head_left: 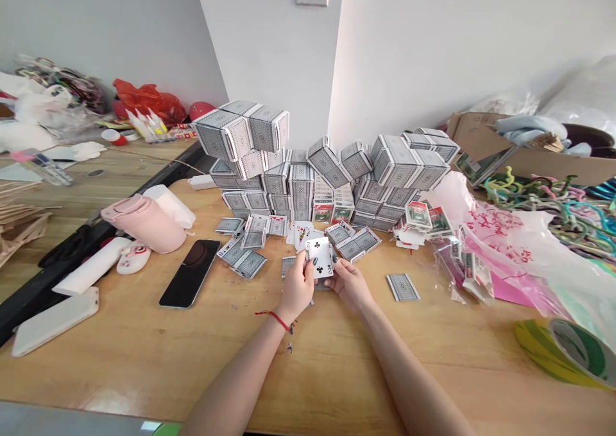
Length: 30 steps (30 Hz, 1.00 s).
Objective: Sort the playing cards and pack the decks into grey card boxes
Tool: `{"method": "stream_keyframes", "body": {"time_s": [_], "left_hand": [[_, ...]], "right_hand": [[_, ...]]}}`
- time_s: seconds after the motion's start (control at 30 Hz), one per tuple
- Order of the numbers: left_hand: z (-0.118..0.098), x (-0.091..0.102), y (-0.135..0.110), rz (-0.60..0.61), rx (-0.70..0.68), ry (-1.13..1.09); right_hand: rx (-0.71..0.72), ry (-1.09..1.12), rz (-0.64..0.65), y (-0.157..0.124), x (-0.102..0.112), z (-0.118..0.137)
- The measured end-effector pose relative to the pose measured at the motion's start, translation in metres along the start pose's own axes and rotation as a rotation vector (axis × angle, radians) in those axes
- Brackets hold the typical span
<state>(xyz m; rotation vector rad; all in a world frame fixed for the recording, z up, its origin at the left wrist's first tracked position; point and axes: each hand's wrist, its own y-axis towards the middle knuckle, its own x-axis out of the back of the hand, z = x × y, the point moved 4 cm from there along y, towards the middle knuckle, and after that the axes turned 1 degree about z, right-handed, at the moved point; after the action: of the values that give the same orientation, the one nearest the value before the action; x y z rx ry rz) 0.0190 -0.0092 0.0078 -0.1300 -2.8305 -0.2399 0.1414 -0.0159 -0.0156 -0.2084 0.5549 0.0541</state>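
Both hands hold a playing card (319, 256), a two of clubs, face up above the middle of the table. My left hand (297, 289) pinches its left edge, the thumb lying on the face. At the right edge, my right hand (351, 284) grips it with closed fingers. Whether more cards lie behind it is hidden. Loose cards (246, 264) with grey patterned backs are scattered just beyond and to the left. Behind them stand many box-like blocks (301, 182) built from cards, stacked in piles. A single folded card piece (403, 287) lies to the right.
On the left lie a black phone (190, 274), a pink bottle (144, 224) and white rolls (91, 266). Red-and-green card boxes (418, 216), crumpled plastic bags (500, 237) and a yellow tape roll (565, 352) are on the right. A wall rises behind the stacks.
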Motion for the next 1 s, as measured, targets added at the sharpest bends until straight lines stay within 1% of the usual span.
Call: {"method": "stream_keyframes", "body": {"time_s": [0.1, 0.17, 0.37, 0.53, 0.63, 0.73, 0.8, 0.87, 0.93, 1.0], "left_hand": [[-0.005, 0.000, -0.001, 0.020, -0.005, -0.053], [-0.007, 0.000, -0.002, 0.028, -0.012, -0.053], [-0.005, -0.002, -0.003, 0.046, 0.019, -0.074], [-0.003, -0.004, -0.003, 0.055, 0.021, -0.045], [-0.003, -0.003, -0.003, 0.044, 0.004, 0.007], [-0.004, -0.002, -0.002, 0.032, -0.008, 0.056], [-0.003, -0.002, -0.001, 0.056, 0.006, 0.043], [-0.002, -0.003, -0.001, 0.078, 0.028, 0.000], [-0.001, -0.002, 0.000, 0.054, 0.037, -0.029], [-0.002, -0.001, 0.000, 0.006, 0.031, -0.038]], "right_hand": [[-0.044, 0.047, 0.089, -0.003, -0.005, 0.002], [-0.035, 0.010, 0.097, -0.003, -0.003, 0.002], [0.095, -0.255, -0.022, 0.001, 0.011, 0.002], [0.157, -0.419, -0.064, -0.002, 0.008, 0.008], [0.149, -0.422, -0.060, -0.005, 0.003, 0.010], [0.129, -0.371, -0.008, -0.008, -0.003, 0.011], [0.115, -0.349, 0.017, -0.009, -0.006, 0.011], [0.113, -0.350, 0.012, -0.009, -0.007, 0.011], [0.127, -0.365, -0.003, -0.008, -0.007, 0.010], [0.149, -0.374, -0.008, -0.008, -0.008, 0.009]]}}
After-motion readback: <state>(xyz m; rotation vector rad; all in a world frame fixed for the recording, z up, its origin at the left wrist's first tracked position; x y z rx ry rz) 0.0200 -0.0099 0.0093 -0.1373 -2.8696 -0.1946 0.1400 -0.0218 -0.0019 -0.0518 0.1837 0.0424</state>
